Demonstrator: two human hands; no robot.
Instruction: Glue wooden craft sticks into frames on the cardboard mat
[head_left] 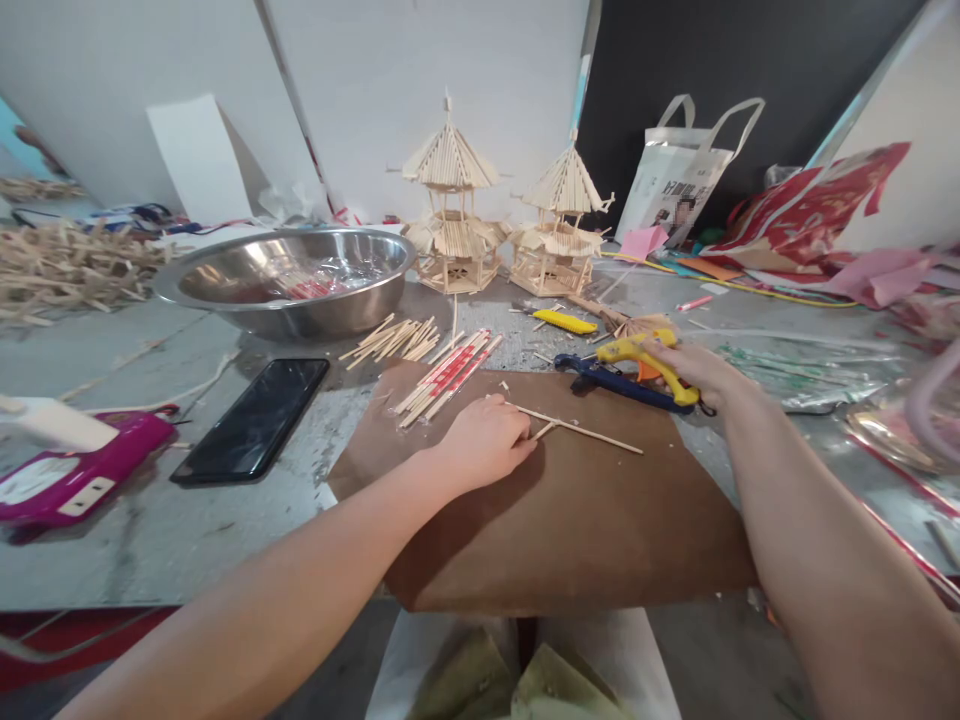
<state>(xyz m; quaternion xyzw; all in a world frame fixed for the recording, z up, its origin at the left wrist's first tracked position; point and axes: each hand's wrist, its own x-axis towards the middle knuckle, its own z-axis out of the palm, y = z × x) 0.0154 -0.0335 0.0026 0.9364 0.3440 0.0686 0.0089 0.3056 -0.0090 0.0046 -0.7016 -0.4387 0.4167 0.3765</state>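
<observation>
My left hand (491, 435) is closed over the brown board, its fingertips on a short wooden stick (545, 431). That stick meets a longer thin stick (600, 435) at an angle; part of the pieces is hidden under my fingers. To the right, my right hand (694, 368) is wrapped round a yellow glue gun (634, 348) with an orange trigger. A dark blue tool (619, 382) lies just beneath the gun. Beside my left hand is a bundle of wooden sticks with red wrapping (454, 375).
Two stick-built pagodas (457, 240) stand at the back. A steel bowl (382, 290), loose sticks (401, 338), a black phone (255, 420) and a purple power strip (112, 470) are left. A yellow cutter (565, 321) lies behind the brown board (585, 530). Plastic bags (810, 365) lie right.
</observation>
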